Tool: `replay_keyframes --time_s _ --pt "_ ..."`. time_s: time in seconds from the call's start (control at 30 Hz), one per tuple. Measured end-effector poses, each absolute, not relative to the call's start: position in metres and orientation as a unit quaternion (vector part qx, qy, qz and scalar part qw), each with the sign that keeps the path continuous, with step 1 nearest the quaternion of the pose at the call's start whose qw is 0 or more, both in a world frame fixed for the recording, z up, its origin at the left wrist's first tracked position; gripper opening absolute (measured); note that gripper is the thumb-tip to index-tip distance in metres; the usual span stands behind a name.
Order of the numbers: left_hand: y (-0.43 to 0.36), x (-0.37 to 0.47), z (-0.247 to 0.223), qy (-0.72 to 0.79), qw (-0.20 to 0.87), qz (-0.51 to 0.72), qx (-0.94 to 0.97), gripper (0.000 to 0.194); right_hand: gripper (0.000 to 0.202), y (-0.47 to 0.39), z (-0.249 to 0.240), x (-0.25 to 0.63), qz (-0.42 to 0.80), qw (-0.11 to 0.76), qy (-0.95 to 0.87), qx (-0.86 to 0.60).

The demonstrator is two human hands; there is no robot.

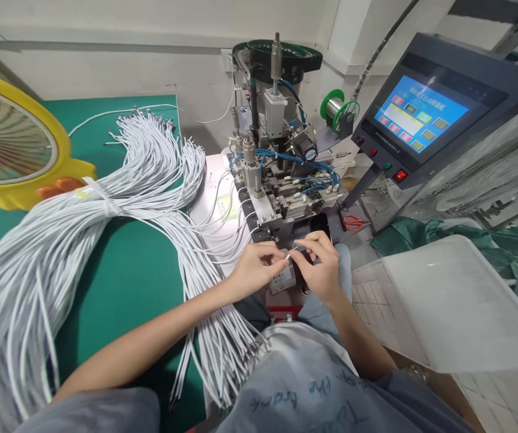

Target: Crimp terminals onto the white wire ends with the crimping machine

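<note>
Between my two hands is the end of a white cable (288, 256), with thin coloured wires, one of them greenish, showing at its tip. My left hand (259, 264) pinches the white jacket between thumb and forefinger. Fingers of my right hand (319, 264) are closed on the thin wires at the tip. Both hands are just in front of a bench machine (281, 192) with metal cylinders and blue air tubes. A large bundle of white cables (150, 204), tied round its middle, lies to the left, and several cables run from it toward the machine's left side.
A yellow fan (67, 144) stands at the left on a green mat (127, 276). Right of the machine are a control screen (421, 114), a green wire spool (337, 108) and red-handled scissors (353, 222). A white plastic bin (461, 300) is at my right.
</note>
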State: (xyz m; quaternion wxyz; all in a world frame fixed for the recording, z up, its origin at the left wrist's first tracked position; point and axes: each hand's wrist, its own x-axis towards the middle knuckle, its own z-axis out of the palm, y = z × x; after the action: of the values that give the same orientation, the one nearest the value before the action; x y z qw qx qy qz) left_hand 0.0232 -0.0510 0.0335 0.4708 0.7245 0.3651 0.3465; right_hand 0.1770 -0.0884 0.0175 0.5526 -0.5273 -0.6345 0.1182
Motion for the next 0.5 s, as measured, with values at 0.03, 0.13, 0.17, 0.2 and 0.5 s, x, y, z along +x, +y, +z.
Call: replay_keyframes --time_s 0.03,0.13,0.17,0.2,0.5 --pt "-0.0513 0.0235 0.0334 0.368 0.471 0.345 0.724 0.013 0.01 -0.0879 0.0174 0.1777 0.112 0.549 -0.643 -0.522" --pt "-0.0515 0.0239 0.0326 0.379 0.467 0.344 0.721 0.014 0.007 -0.0876 0.0156 0.1772 0.099 0.543 -0.651 -0.521" --pt "-0.0514 0.024 0.0324 0.384 0.463 0.345 0.721 0.013 0.006 -0.0877 0.0149 0.1766 0.097 0.544 -0.649 -0.522" --pt "-0.0514 0.024 0.0321 0.388 0.458 0.346 0.721 0.013 0.005 -0.0877 0.0143 0.176 0.102 0.549 -0.644 -0.524" --pt "-0.0537 0.022 0.0327 0.37 0.403 0.375 0.749 0.012 0.008 -0.081 0.0133 0.1748 0.349 0.603 -0.539 -0.473"
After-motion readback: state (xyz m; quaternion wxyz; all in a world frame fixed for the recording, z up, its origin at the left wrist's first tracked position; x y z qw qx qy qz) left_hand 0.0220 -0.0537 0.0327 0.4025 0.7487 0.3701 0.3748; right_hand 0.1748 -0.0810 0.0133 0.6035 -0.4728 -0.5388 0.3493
